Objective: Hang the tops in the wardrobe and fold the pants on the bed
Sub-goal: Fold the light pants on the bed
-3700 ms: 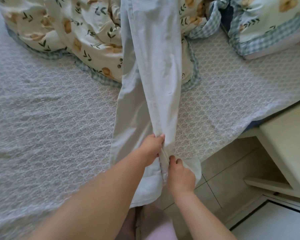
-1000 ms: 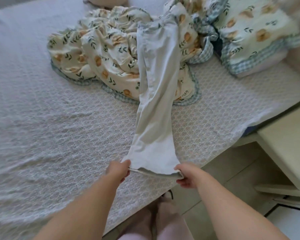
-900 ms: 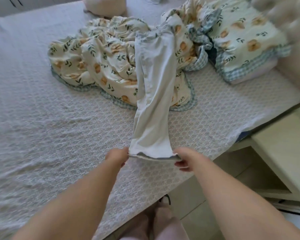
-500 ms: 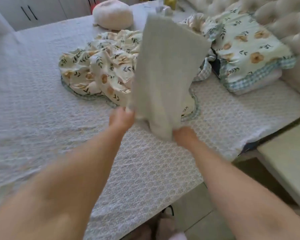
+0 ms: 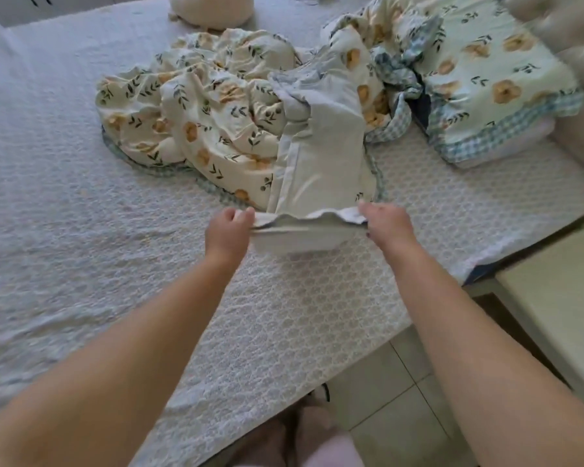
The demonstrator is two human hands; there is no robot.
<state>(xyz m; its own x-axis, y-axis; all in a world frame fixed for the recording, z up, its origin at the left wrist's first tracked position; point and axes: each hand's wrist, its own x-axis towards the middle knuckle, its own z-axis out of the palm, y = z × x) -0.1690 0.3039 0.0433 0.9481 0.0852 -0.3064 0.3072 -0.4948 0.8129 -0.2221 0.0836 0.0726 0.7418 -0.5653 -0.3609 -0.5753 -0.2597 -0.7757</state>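
Left hand (image 5: pixel 228 230), right hand (image 5: pixel 386 224) pinch pants (image 5: pixel 321 156) over bed (image 5: pixel 81 230) (quilted cover).

the bed (image 5: pixel 81 247), covered in white textured fabric, fills the view from 7 to 2 o'clock. a crumpled floral quilt (image 5: pixel 199 129) lies at 12, with a round cream cushion (image 5: pixel 209 11) beyond it. a floral pillow (image 5: pixel 486 79) sits at 1, against a tufted headboard (image 5: pixel 573 32) at 2. a cream bedside cabinet (image 5: pixel 553 315) stands at 4, pale floor tiles (image 5: pixel 385 416) show at 5, and white cupboard doors (image 5: pixel 14 8) at 11. soft daylight.
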